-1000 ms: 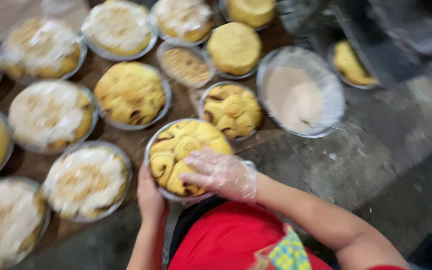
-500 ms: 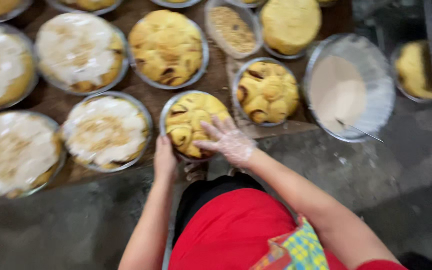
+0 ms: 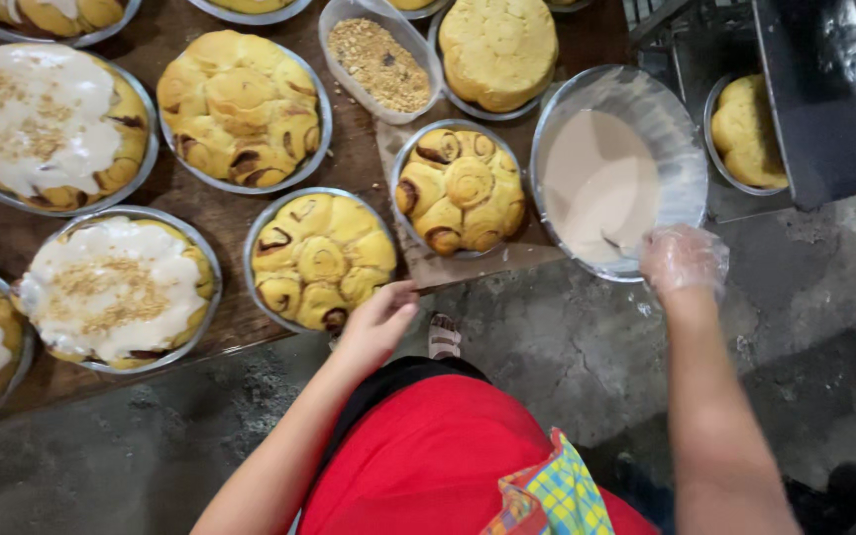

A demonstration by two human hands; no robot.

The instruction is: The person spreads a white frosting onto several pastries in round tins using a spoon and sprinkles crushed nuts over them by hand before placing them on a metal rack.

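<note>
A round metal pan of plain golden rolls [image 3: 321,260] sits at the near edge of the brown wooden board [image 3: 359,159]. My bare left hand [image 3: 378,319] rests its fingers on that pan's near rim. My right hand [image 3: 684,260], in a thin clear plastic glove, is at the near rim of a large metal bowl of pale beige icing [image 3: 601,183], closed around what looks like a utensil handle standing in the icing. A second plain pan of rolls [image 3: 462,188] lies between the two.
Iced pans sprinkled with crumbs [image 3: 116,287] [image 3: 42,124] fill the left side. A plain pan [image 3: 242,107], a clear tub of crumbs [image 3: 378,61] and a domed loaf [image 3: 499,48] sit farther back. Another pan [image 3: 745,134] is at the right by a dark metal rack. Grey concrete floor lies below.
My right hand left the near pan of rolls and moved right to the icing bowl. My left hand stayed at that pan's rim. The view shifted left.
</note>
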